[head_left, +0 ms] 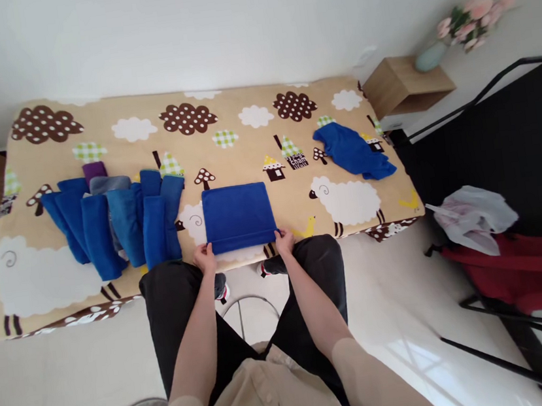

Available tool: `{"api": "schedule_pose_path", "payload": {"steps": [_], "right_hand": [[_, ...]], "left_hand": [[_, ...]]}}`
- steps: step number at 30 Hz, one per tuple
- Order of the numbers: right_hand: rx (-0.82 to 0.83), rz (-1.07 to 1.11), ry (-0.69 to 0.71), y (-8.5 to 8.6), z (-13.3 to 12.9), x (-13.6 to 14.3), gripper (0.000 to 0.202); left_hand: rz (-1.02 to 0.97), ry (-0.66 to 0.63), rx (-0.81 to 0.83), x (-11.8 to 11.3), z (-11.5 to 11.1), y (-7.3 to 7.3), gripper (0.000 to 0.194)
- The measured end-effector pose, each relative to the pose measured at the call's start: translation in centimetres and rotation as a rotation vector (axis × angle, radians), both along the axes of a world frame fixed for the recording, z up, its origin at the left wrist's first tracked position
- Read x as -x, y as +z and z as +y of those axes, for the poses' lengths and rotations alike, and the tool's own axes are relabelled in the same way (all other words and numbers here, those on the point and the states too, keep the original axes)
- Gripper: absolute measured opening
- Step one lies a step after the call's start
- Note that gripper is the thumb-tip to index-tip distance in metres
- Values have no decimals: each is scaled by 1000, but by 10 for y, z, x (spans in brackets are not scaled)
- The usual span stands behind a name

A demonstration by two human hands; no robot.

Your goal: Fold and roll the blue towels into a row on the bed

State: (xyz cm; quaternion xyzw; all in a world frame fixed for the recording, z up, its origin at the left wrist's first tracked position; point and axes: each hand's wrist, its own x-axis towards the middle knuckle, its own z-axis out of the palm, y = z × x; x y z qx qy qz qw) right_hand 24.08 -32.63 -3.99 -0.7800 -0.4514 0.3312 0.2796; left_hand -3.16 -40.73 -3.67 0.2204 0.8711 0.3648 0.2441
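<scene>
A blue towel lies flat in front of me, its near edge turned over in a narrow strip. At that strip's left end, my left hand pinches the corner between thumb and fingers. The right end is pinched the same way by my right hand. To the left is a group of rolled or folded towels, mostly blue, with a grey one and a purple one at the back. Off to the right, a crumpled blue towel lies loose.
The towels lie on a bed-like surface with a sheep-and-cloud patterned cover, against a white wall. Right of it stand a wooden box shelf with a flower vase, a black metal frame, a plastic bag and a red bag.
</scene>
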Motion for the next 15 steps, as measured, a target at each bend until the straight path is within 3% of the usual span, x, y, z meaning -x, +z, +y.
{"api": "schedule_pose_path", "payload": {"steps": [5, 9, 12, 15], "right_hand": [[-10, -1, 11, 1, 2, 1, 25], [-72, -23, 2, 10, -2, 3, 30], [-181, -139, 26, 22, -9, 6, 32], [-247, -166, 234, 33, -17, 12, 36]], "left_hand": [[-5, -39, -40, 0, 2, 6, 28], [186, -134, -100, -2, -2, 16, 28], [293, -407, -164, -8, -6, 23, 27], [301, -719, -177, -17, -10, 24, 32]]}}
